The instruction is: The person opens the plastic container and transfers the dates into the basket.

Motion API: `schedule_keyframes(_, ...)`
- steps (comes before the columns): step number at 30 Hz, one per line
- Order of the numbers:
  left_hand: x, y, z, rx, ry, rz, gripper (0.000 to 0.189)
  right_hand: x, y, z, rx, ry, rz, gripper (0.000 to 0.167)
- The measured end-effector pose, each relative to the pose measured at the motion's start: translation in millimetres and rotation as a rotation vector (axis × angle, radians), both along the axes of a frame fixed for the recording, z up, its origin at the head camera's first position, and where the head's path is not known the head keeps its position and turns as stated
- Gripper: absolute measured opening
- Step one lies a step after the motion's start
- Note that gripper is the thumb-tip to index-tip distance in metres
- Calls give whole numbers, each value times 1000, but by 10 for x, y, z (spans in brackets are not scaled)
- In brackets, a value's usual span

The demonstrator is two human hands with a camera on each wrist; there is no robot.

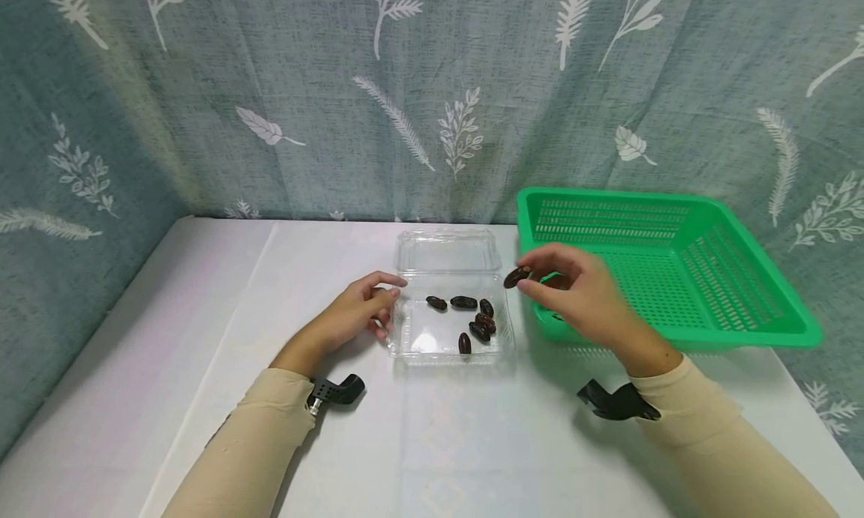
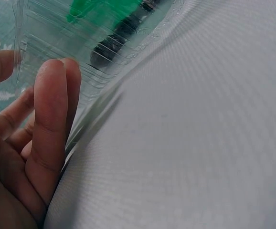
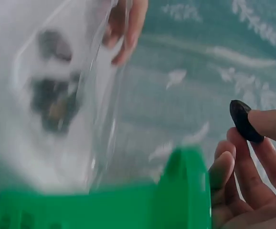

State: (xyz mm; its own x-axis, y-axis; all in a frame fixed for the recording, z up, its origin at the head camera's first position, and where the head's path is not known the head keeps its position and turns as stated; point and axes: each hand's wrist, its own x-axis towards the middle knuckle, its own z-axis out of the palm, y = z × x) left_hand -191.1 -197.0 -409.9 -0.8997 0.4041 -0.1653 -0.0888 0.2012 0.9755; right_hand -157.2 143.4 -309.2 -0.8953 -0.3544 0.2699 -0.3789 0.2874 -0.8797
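My right hand (image 1: 580,289) pinches a dark brown date (image 1: 517,276) between thumb and fingertips, just right of the clear plastic clamshell box (image 1: 421,338) and in front of the green basket's left end. In the right wrist view the date (image 3: 245,121) stands out against the curtain. The box lies with its lid (image 1: 448,250) folded back, and several dates (image 1: 464,302) lie inside, mostly on the right side. My left hand (image 1: 354,308) is at the box's left wall, its fingers (image 2: 51,105) fairly straight and the tips right at the plastic.
A green slatted basket (image 1: 729,336) stands at the right of the white-covered table (image 1: 324,443), its left end close to the box. A little dark shape shows inside it beneath my right hand. A leaf-patterned curtain (image 1: 304,91) hangs behind the table.
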Motion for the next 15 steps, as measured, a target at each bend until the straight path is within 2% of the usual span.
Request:
schedule_keyframes(3, 2, 0, -3, -4, -1, 8, 40, -21, 254, 9, 71, -17, -64, 21)
schedule_keyframes(8, 5, 2, -5, -9, -8, 13, 41, -96, 548, -6, 322, -52, -157, 22)
schedule_keyframes(11, 2, 10, -1, -9, -9, 8, 41, -167, 647, -32, 454, -99, -163, 24)
schedule_keyframes(15, 7, 6, -1, -3, -9, 6, 41, -288, 684, -72, 589, -141, -128, 22)
